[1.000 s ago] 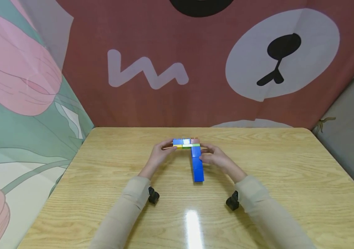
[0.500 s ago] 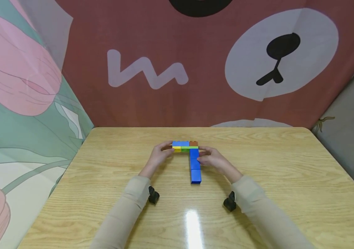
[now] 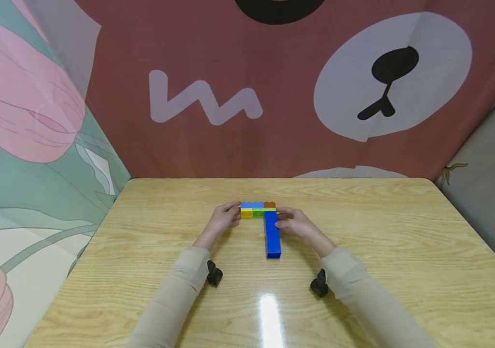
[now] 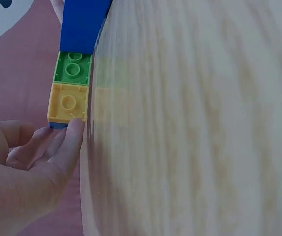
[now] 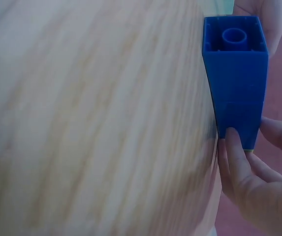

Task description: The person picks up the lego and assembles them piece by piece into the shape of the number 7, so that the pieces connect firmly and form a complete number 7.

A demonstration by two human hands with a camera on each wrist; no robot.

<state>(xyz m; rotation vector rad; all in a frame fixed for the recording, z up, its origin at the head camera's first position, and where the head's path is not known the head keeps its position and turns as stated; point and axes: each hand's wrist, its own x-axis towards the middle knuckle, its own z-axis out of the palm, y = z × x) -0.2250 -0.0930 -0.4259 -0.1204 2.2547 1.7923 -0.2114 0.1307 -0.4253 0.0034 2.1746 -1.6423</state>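
Observation:
Joined toy building bricks form an L-shaped toy-brick structure (image 3: 272, 237) lying on the table. Its blue stack points toward me; yellow (image 3: 246, 213), green (image 3: 258, 213), blue (image 3: 252, 205) and brown bricks make up the far row. My left hand (image 3: 223, 217) is at the row's left end. One fingertip overlaps the edge of the yellow brick (image 4: 68, 102), while other fingers sit behind. On the other side my right hand (image 3: 299, 224) grips the structure near the corner, a fingertip pressing the blue stack (image 5: 236, 78). Its remaining fingers are partly hidden.
The light wooden table (image 3: 164, 208) ends at a backdrop (image 3: 212, 150) with a printed cartoon face, close behind the bricks. Black wrist cameras hang below both sleeves, the left camera (image 3: 214, 273) and the right camera (image 3: 319, 283). A light reflection (image 3: 270, 319) lies on the near tabletop.
The structure has shifted slightly toward me and left, and more of its yellow and green faces shows. My right hand moved with it; my left fingertips slid back to the row's end.

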